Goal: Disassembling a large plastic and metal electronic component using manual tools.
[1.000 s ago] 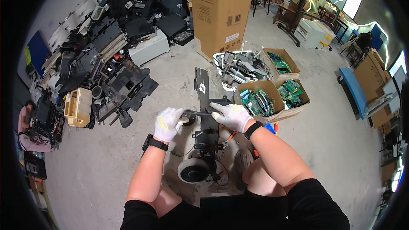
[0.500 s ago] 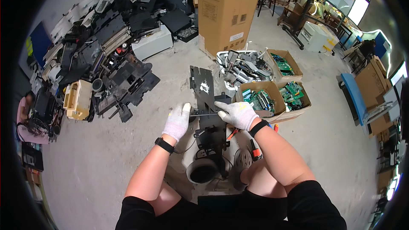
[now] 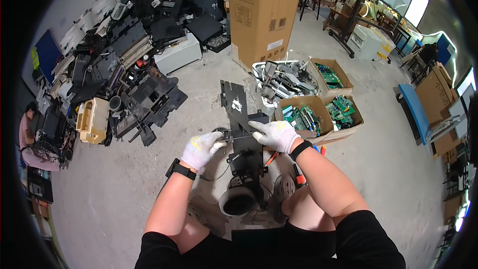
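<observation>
In front of me stands a black machine assembly with a round, wide-mouthed black cylinder at its near end. A long flat black plate with a torn white patch stretches away from its far end. My left hand, in a white glove, is closed around the left end of a thin dark rod that lies across the assembly. At the rod's other end my gloved right hand pinches it between thumb and fingers. A thin cable hangs below my left hand.
Cardboard boxes of green circuit boards and a white bin of metal parts stand ahead right. A tall carton rises behind them. Dismantled black parts heap at left, near a seated person. Red-handled tools lie by my right foot.
My left hand has shifted slightly left and down and turned, its raised thumb now folded onto the rod. The rod tilts a little more. My right hand has barely moved.
</observation>
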Demonstrator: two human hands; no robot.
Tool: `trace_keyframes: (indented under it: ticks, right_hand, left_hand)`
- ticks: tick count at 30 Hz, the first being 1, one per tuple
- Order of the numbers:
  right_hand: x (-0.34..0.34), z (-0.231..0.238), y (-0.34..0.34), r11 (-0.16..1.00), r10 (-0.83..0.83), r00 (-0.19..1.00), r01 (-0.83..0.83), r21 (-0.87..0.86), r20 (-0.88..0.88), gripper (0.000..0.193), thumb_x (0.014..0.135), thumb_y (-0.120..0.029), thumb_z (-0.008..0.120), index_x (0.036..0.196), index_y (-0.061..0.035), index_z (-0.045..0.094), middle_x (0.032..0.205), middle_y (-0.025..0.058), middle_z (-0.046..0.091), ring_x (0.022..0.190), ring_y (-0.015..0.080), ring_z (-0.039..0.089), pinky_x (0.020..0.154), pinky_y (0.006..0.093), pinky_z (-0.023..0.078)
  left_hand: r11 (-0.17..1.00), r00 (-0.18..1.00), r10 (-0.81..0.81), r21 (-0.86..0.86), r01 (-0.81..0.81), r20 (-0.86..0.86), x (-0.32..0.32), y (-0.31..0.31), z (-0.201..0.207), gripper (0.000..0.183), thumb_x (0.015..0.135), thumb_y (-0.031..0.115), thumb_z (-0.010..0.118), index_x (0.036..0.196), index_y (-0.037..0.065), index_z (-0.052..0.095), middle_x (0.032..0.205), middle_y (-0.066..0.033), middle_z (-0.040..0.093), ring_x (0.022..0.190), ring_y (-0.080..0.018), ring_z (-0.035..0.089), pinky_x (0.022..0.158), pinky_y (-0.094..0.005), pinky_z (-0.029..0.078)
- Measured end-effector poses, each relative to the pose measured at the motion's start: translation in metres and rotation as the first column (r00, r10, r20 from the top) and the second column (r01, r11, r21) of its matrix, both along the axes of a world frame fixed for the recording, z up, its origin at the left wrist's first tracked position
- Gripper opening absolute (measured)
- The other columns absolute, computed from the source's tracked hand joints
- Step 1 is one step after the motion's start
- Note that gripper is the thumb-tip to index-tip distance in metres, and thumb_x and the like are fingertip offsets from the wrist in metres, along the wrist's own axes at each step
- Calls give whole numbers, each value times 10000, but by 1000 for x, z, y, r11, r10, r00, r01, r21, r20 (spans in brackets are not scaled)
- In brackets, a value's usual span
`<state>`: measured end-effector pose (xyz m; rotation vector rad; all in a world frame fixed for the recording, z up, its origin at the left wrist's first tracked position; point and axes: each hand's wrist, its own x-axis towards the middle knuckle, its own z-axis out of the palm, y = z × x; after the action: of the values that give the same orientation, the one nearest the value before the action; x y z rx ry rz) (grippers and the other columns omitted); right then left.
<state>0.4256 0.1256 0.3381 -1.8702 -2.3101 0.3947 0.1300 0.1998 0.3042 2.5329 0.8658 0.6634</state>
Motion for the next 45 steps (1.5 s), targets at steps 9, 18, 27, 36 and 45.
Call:
trace_keyframes:
  ticks: [9, 18, 27, 36, 45]
  right_hand:
    - [-16, 4, -3, 999, 20, 1000, -20, -40, -1, 564, 1014, -469, 473, 1481, -156, 517, 994, 214, 746, 946, 403, 708, 850, 500, 547]
    - [-16, 5, 0, 999, 45, 999, -45, 19, 15, 525, 990, -439, 522, 1428, -150, 559, 917, 196, 748, 856, 400, 718, 765, 511, 565]
    - [-20, 11, 7, 999, 37, 999, -37, 25, 20, 529, 986, -462, 492, 1396, -139, 579, 1001, 195, 751, 916, 381, 722, 796, 508, 557]
    - [-35, 18, 21, 999, 11, 1000, -10, 31, -23, 528, 998, -510, 467, 1357, -159, 630, 1056, 171, 754, 959, 367, 722, 826, 497, 559]
    - [-24, 2, 25, 994, -37, 996, 45, 96, -77, 511, 1017, -477, 439, 1345, -132, 625, 1075, 174, 751, 997, 364, 714, 842, 491, 559]
  left_hand:
    - [940, 991, -26, 341, -20, 130, -2, 14, 2, 358, 931, 448, 655, 1035, 107, 687, 796, -125, 659, 759, -348, 667, 684, -451, 531]
    - [948, 999, 16, 318, -27, 37, -12, 7, -6, 336, 906, 434, 695, 993, 110, 673, 758, -106, 657, 720, -342, 661, 622, -452, 506]
    - [972, 979, 205, 123, -202, -13, -12, 24, -63, 629, 1091, 448, 391, 666, 42, 614, 637, -186, 622, 628, -380, 626, 600, -476, 479]
    - [951, 955, 275, -179, -253, 109, -41, 41, -91, 480, 1092, 394, 462, 912, 32, 721, 547, -23, 505, 470, -165, 479, 488, -322, 411]
    - [910, 903, 378, -265, -320, 206, 10, -4, -6, 311, 1055, 254, 501, 1170, 30, 686, 1026, -201, 714, 956, -352, 678, 856, -424, 523]
